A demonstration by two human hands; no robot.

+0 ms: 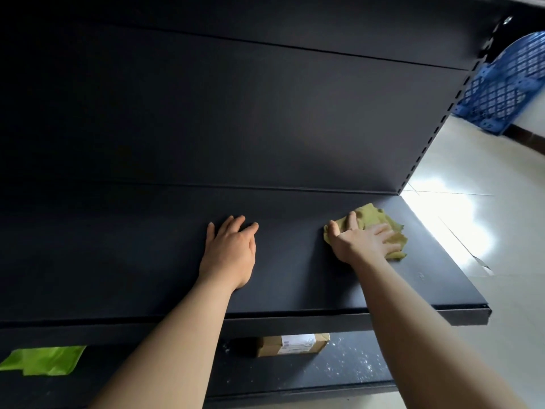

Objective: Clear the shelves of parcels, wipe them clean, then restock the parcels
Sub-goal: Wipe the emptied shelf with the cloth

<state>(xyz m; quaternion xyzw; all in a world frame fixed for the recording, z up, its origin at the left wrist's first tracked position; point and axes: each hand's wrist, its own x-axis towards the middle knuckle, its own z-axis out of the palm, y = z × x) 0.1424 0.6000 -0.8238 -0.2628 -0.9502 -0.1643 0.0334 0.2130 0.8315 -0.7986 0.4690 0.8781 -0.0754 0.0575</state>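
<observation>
A: Whereabouts for the cloth (371, 219)?
B: Flat on the shelf (295, 276), near its right end and close to its rear edge. Pressed down by the right hand (362, 240), spread straight across it, palm down. No gripping, only pressing.
A: And the left hand (230, 249)?
B: Palm down on the bare shelf about mid-length, straight and relaxed, holding nothing. Well apart from the cloth, further toward the shelf's left end.
A: Step in hand, at a guess?
B: Wiping, most likely. No parcels on this shelf, no sign of restocking.
A: Direction for the next stroke?
B: Leftward along the shelf's long axis, probably: only a short run between cloth and right end, a long one toward the left end. Nearer by far with the right hand, resting on the cloth, so no reason to swap. Worth lifting the left hand out of that path.
A: Anything else round the shelf?
B: Beneath it, a white-flecked lower shelf (339, 367) bearing one brown parcel (292, 345) with a white label, tucked partly under the front lip. Green tape (44, 360) below the front edge toward the left end. Beyond the right end, pale glossy floor (472, 290) and, further back, a blue lattice crate (507, 84)
</observation>
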